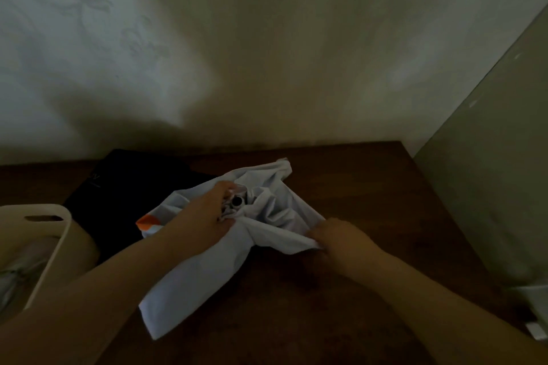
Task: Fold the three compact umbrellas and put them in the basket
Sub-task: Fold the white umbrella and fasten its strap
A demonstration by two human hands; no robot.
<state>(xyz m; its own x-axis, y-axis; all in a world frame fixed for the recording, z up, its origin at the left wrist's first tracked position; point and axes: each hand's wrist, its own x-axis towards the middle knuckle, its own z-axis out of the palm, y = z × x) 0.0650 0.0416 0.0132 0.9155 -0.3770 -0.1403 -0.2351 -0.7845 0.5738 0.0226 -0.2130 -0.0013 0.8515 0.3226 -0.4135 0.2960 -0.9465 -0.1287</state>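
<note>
A pale grey-white compact umbrella [267, 216] lies collapsed and crumpled on the brown wooden table [370, 187], with an orange patch at its left edge. My left hand [204, 216] grips the bunched canopy around the dark shaft end at its middle. My right hand [335, 238] pinches a fold of the canopy at its right side. A dark, black umbrella [124, 190] lies flat behind and left of it. The beige basket [63, 234] stands at the left edge, and a folded grey umbrella [17, 272] lies inside it.
A pale wall rises right behind the table. A tall greenish-grey panel or cabinet side [486, 172] stands at the table's right edge. The room is dim.
</note>
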